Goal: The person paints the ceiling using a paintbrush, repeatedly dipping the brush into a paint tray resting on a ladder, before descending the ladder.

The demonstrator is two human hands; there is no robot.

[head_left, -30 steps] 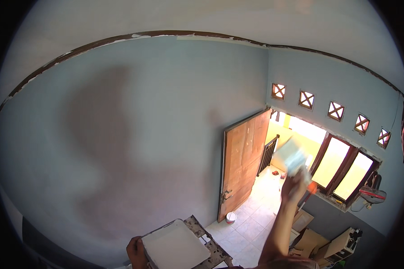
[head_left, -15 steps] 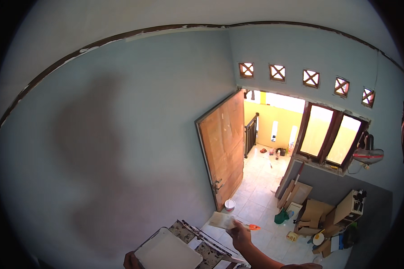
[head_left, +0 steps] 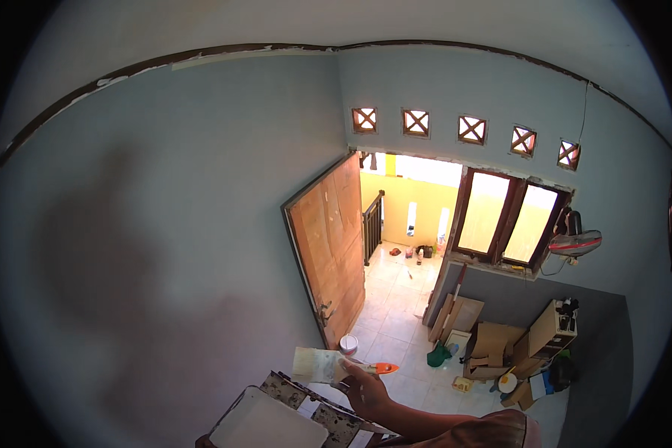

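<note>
My right hand (head_left: 366,392) grips a wide paintbrush (head_left: 317,364) with pale bristles and an orange handle, held low at the centre of the head view. Below it lies a rectangular white paint container (head_left: 265,418), close to a paint-spattered, ladder-like metal platform (head_left: 280,384). My left hand (head_left: 201,442) shows only slightly at the container's left edge, holding it.
A wooden door (head_left: 325,254) stands open beside a white bucket (head_left: 349,342). Cardboard (head_left: 496,343), boards and a cabinet (head_left: 552,328) lie against the right wall beneath windows and a wall fan (head_left: 575,243). The pale blue wall (head_left: 224,187) fills the left, with shadows on it.
My right hand has lowered the brush from in front of the doorway and moved it leftward over the platform. The view has shifted, moving the door leftward and revealing more of the floor.
</note>
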